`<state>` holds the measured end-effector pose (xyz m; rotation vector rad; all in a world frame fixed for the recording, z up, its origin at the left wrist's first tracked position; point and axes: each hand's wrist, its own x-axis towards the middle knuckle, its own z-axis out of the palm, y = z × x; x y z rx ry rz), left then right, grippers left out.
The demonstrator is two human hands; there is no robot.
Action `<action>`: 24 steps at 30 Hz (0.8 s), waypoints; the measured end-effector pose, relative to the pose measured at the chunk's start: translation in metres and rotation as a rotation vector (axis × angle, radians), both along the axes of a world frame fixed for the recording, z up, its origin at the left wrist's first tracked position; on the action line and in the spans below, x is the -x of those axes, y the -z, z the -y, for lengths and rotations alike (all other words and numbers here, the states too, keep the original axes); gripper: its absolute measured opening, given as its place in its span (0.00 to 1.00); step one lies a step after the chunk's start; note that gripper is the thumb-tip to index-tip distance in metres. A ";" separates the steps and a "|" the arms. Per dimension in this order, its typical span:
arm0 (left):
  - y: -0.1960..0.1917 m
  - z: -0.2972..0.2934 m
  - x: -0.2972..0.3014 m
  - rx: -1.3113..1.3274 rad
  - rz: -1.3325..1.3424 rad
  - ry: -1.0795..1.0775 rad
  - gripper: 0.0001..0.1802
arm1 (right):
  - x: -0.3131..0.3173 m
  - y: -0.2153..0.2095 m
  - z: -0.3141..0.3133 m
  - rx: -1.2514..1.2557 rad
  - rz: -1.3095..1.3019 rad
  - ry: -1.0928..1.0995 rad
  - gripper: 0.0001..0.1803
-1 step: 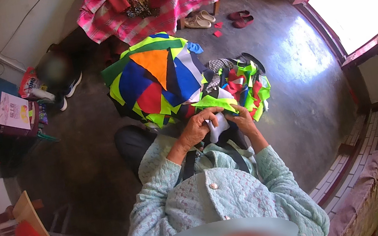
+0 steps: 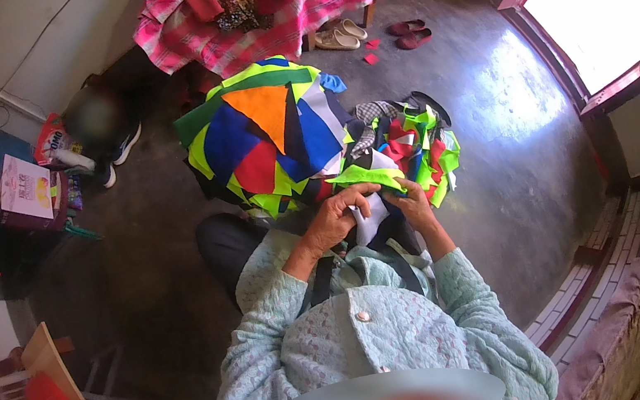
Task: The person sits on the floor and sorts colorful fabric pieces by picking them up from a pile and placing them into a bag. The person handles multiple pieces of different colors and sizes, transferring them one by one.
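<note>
At the wearer's twelve o'clock, left hand (image 2: pixel 337 216) and right hand (image 2: pixel 414 203), nearly closed, pinch lime cloth (image 2: pixel 362 177), probably to steady it.

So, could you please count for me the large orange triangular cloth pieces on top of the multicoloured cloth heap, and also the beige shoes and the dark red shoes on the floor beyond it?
Large orange triangular cloth piece: 1
Beige shoes: 2
Dark red shoes: 2
Total: 5
</note>
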<state>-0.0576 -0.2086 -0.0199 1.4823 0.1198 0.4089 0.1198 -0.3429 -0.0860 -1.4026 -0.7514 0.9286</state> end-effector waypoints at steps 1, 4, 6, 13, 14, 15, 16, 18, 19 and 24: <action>-0.004 0.000 0.001 0.007 0.009 0.010 0.12 | 0.002 0.005 -0.003 0.004 -0.019 0.088 0.15; -0.017 -0.003 0.009 0.013 0.011 0.022 0.12 | 0.001 0.010 -0.010 -0.033 0.087 0.239 0.13; -0.023 -0.003 0.013 0.023 0.022 -0.014 0.13 | 0.003 0.008 -0.014 -0.078 0.039 0.337 0.13; -0.039 -0.022 0.031 0.051 0.076 -0.121 0.10 | -0.005 0.017 -0.006 -0.024 -0.358 0.620 0.08; -0.038 -0.024 0.034 0.119 0.084 -0.131 0.07 | -0.006 0.016 -0.005 -0.055 -0.414 0.622 0.08; -0.039 -0.024 0.037 0.106 0.084 -0.167 0.05 | -0.007 0.015 -0.004 -0.087 -0.469 0.624 0.08; -0.038 -0.026 0.040 0.115 0.111 -0.194 0.05 | -0.004 0.007 -0.003 -0.095 -0.510 0.637 0.08; -0.035 -0.031 0.046 0.167 0.135 -0.248 0.05 | -0.001 0.002 -0.003 -0.127 -0.504 0.692 0.08; -0.034 -0.034 0.050 0.217 0.152 -0.246 0.05 | 0.000 0.003 -0.002 -0.143 -0.500 0.721 0.08; -0.035 -0.040 0.065 0.387 0.259 -0.361 0.06 | -0.002 0.030 0.009 -0.141 -0.234 0.750 0.11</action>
